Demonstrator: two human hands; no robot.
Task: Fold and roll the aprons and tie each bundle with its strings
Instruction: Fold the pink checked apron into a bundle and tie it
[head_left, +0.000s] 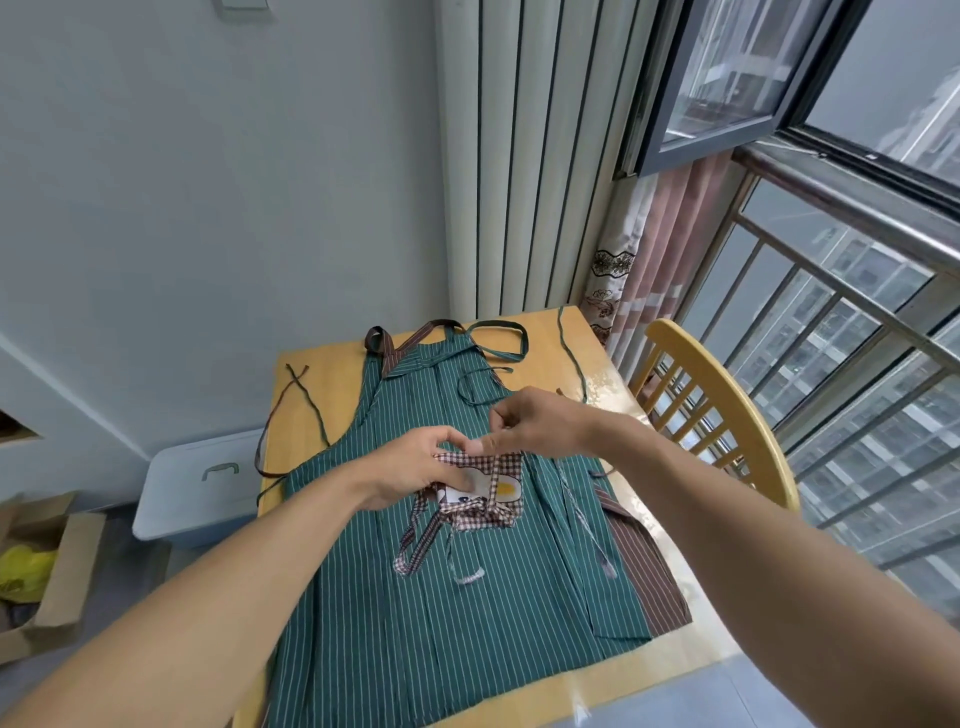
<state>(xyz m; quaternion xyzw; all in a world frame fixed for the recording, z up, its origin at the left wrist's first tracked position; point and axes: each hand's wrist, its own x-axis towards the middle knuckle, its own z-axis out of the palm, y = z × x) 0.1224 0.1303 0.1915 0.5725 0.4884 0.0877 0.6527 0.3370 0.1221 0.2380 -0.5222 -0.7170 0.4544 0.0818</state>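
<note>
Checked brown-and-white cloth, folded into a small flat bundle (480, 493) with a cartoon patch showing — lying on top of a green apron with thin white stripes (441, 597), itself spread flat over a brown striped apron (647, 582) on the pale wooden table (322, 384). Left hand (415, 467) pressing down on the bundle's near-left corner, fingers curled and mostly closed against the cloth. Right hand (540, 421) hovering just above the bundle's far edge, thumb and forefinger pinched together — apparently on a thin checked tie, though too small to tell for sure. Checked strings (421, 545) trailing loose from the bundle's lower edge, looped across the green stripes toward the body. One tie crossing the bundle top to bottom, so probably mid-tying, knot not yet made.

Risks from here, as a judgement: bundle springing open if the left hand lifts before the knot is drawn tight; loose checked ends tangling with the green apron's own ties (493, 343) lying nearby; a tug on the string dragging the green apron out of its flat spread, since the bundle sits directly on it.
</note>
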